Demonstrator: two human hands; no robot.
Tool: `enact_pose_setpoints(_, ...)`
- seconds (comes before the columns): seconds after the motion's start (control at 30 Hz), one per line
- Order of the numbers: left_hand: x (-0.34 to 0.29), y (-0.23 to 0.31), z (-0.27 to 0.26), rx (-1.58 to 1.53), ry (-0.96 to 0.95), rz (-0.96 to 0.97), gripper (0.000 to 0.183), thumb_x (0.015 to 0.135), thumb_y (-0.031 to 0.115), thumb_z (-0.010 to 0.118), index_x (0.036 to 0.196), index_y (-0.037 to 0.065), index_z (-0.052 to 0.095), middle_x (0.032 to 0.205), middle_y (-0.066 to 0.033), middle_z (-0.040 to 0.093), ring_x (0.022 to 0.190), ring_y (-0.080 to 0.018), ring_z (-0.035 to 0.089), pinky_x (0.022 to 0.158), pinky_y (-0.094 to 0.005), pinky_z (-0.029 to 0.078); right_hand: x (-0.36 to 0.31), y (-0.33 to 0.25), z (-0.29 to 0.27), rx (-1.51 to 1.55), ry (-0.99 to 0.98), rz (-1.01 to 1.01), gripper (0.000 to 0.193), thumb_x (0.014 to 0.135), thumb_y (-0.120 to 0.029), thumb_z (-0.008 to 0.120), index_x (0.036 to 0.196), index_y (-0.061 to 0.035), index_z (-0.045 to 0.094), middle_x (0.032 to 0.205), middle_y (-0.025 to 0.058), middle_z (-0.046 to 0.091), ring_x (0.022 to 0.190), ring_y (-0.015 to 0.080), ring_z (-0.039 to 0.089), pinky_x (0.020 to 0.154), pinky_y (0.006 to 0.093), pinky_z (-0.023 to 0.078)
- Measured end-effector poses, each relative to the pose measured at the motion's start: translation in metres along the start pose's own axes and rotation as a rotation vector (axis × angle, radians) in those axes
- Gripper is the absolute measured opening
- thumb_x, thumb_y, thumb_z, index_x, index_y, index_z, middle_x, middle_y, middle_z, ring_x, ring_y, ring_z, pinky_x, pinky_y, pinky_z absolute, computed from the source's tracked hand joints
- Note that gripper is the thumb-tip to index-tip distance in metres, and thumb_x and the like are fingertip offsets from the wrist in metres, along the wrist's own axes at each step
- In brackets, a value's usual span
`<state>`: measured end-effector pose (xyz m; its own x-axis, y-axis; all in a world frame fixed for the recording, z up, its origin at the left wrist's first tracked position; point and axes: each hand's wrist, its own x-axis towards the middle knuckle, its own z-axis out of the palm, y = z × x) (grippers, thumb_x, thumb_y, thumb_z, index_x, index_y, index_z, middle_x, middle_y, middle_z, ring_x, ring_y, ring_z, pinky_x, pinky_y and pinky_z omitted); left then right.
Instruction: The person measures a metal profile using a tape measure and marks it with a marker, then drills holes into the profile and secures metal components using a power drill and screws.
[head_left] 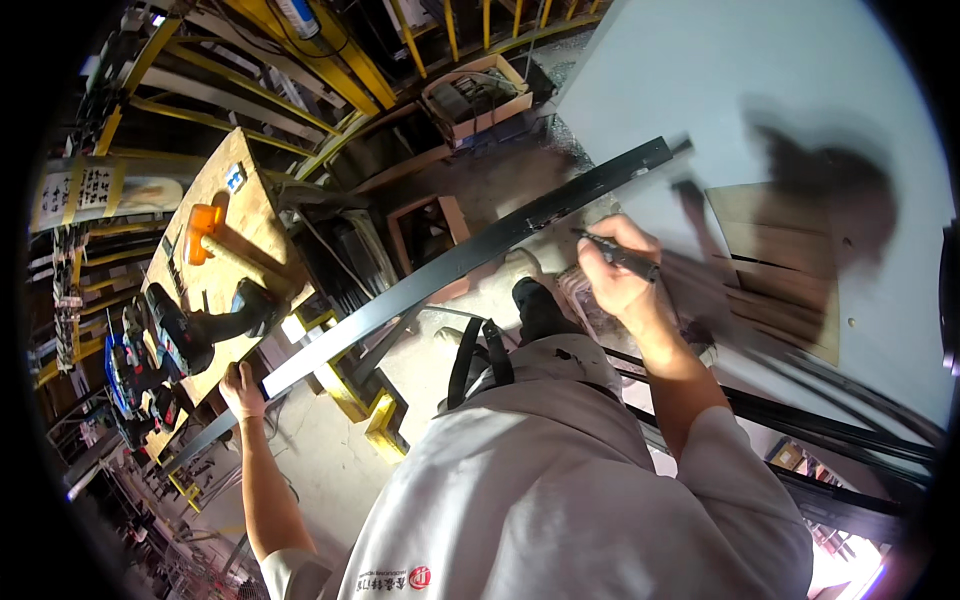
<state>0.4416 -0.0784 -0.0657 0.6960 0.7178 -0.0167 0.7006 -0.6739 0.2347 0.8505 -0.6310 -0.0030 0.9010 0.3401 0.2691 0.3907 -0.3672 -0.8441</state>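
A long dark metal profile runs slantwise across the view, from lower left to upper right. Small slots or fittings show in its face near the upper right part. My left hand is closed around the profile at its lower left stretch, beside the wooden board; some fingers are hidden. In my right hand is a black marker pen, pinched between thumb and fingers. Its tip points left toward the profile, a short way off the slotted part and apart from it.
On the plywood board at left lie an orange-headed mallet and a black cordless drill. Yellow racks stand behind. A box of metal parts sits at the far side. A large pale panel is at right.
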Motion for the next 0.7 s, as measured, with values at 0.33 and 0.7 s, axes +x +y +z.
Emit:
enact_pose_setpoints(0.33,0.005,-0.04,0.009,0.313,-0.141,0.002,0.05,0.102,0.04,0.049,0.11,-0.007,0.065,0.112,-0.0288,0.064,0.101,-0.0469,0.056,0.092,-0.0516,0.044,0.023,0.053,-0.032,0.113,0.332,0.162,0.014,0.087,0.0,0.07,0.101,0.003,0.066,0.086,0.003,0.068,0.077,0.0066,0.06,0.07,0.0228,0.049)
enact_pose_setpoints(0.7,0.006,0.013,-0.012,0.146,-0.189,-0.117,0.049,0.101,0.04,0.047,0.1,-0.006,0.064,0.099,-0.0298,0.063,0.093,-0.0468,0.056,0.084,-0.0533,0.044,0.028,0.065,-0.037,0.164,0.324,0.219,0.011,0.088,0.0,0.07,0.098,0.0021,0.066,0.081,0.0001,0.066,0.071,0.0048,0.057,0.064,0.0213,0.047)
